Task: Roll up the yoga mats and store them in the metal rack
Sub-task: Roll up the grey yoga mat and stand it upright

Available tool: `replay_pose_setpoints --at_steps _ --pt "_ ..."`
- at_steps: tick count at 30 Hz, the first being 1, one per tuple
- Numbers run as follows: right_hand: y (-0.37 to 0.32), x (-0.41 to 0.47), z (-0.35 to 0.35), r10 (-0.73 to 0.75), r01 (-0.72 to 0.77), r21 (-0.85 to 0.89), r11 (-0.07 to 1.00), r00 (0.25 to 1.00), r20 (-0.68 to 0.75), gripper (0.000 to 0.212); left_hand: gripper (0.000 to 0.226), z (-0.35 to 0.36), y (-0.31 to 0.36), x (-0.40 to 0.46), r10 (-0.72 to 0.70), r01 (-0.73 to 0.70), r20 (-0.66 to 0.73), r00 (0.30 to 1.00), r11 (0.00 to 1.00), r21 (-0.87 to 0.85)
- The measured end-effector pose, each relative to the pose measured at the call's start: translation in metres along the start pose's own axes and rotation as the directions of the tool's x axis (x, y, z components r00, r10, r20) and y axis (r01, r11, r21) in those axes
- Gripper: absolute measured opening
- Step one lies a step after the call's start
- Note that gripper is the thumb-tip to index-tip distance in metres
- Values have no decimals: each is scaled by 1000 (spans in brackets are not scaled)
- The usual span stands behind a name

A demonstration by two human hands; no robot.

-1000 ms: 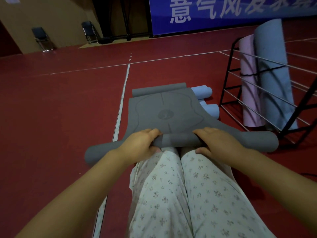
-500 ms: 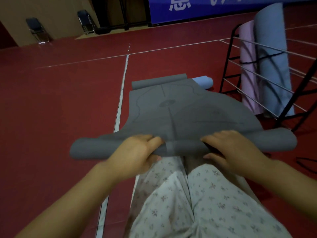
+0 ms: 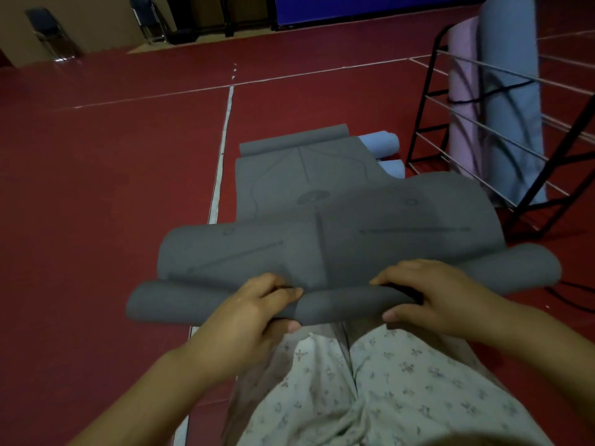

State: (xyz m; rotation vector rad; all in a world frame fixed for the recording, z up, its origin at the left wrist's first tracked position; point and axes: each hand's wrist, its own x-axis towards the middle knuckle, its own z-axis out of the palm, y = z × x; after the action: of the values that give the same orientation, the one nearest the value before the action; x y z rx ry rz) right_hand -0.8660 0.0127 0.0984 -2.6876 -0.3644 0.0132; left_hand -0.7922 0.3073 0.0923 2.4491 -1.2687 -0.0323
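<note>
**Both hands clamped on the half-rolled grey mat**

The grey yoga mat (image 3: 322, 226) is partly rolled, its rolled end lifted across the person's knees. The left hand (image 3: 254, 313) curls over the roll with its thumb underneath; the right hand (image 3: 431, 297) grips it the same way — both closed round it. Beyond the hands the unrolled stretch runs away over the red floor (image 3: 112, 188). Right of the right hand stands the metal rack (image 3: 457, 123) — a pink mat (image 3: 463, 91) and a blue mat (image 3: 512, 101) upright in it. Two blue rolls (image 3: 380, 143) lie near its foot.

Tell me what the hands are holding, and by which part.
Both hands, left and right, grip the grey yoga mat by its rolled-up near end.
</note>
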Motion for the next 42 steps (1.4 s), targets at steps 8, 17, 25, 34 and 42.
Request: replay_pose_setpoints --at_steps 8,17,25,34,42 --pt "7 24 -17 20 -49 132 990 976 216 33 55 -3 29 10 -31 41 -32 999 911 411" --pt "-21 27 -29 139 -115 -104 988 956 259 49 51 -2 42 35 -179 134 51 983 871 474" --pt "-34 -4 54 -170 -65 -435 898 862 -478 42 48 -5 41 40 -258 188 95 962 871 455" --pt "-31 11 30 -21 -67 -247 967 940 -339 60 50 20 76 34 -183 219 -121 976 829 514" --pt "-36 42 -15 171 -172 -42 984 985 -22 50 53 30 51 41 -221 220 -55 974 847 485"
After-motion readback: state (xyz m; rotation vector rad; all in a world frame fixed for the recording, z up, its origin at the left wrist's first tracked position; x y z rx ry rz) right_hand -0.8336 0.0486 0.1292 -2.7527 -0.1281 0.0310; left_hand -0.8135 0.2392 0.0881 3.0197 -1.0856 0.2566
